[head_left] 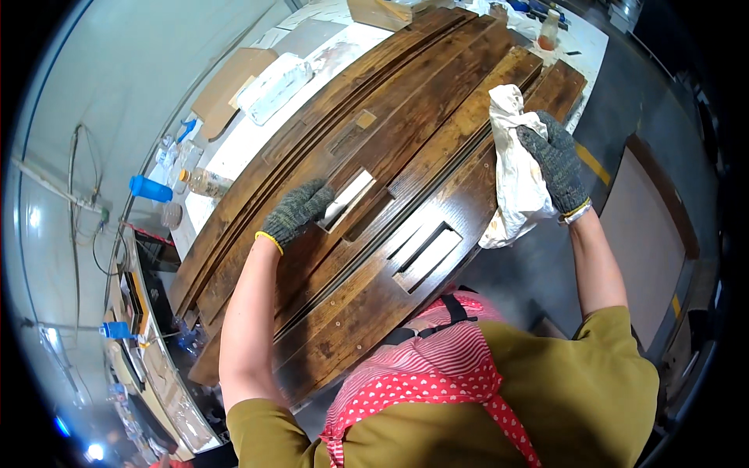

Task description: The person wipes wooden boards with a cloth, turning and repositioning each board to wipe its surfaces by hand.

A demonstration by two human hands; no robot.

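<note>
Several long, dark brown wooden boards (445, 117) lie side by side on a white table, some with rectangular slots cut through them. My left hand (300, 212), in a dark grey knit glove with a yellow cuff, rests on a middle board beside a slot (351, 201), fingers stretched out and holding nothing visible. A bunched white cloth (516, 175) hangs from my right hand (555, 162), which wears a matching glove and is closed on it. The cloth lies over the near board's right edge and droops past it. Beside it, the glossy near board (382, 281) has a slot with a pale surface showing through.
On the far left of the white table (331, 56) are a wrapped white block (275, 86), cardboard (226, 93) and bottles, one with a blue body (150, 189). A jar of orange liquid (548, 31) stands at the far right corner. A large brown-edged panel (651, 234) is at right.
</note>
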